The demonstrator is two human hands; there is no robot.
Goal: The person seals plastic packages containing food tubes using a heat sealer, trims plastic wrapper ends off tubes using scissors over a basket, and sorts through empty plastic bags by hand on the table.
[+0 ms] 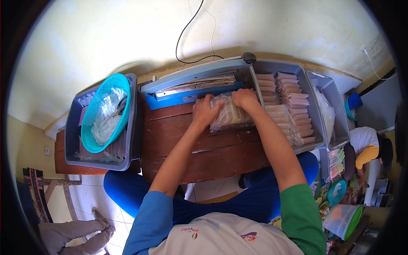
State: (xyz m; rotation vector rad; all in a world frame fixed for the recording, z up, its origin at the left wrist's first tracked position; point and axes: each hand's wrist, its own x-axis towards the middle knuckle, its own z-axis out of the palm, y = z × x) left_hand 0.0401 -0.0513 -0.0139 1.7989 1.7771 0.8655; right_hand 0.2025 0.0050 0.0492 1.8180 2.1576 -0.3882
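Observation:
A clear plastic bag [229,114] filled with pale, tube-shaped packets lies on the brown wooden table in front of me. My left hand [205,111] grips its left side, with the fingers curled at the upper edge. Closed at the bag's upper right is my right hand [245,99]; its fingertips are partly hidden. Just behind both hands stands a blue bag sealer [187,98] with its long grey arm [195,75] raised at a slant. To the right, a grey tub [308,146] holds rows of pinkish filled tubes [293,95].
On the left, a turquoise basket [87,123] with clear plastic pieces and scissors rests on another grey tub [132,127] of tubes. A further grey bin [342,123] stands far right. Another person [364,144] bends at the right; someone's legs [80,233] show lower left.

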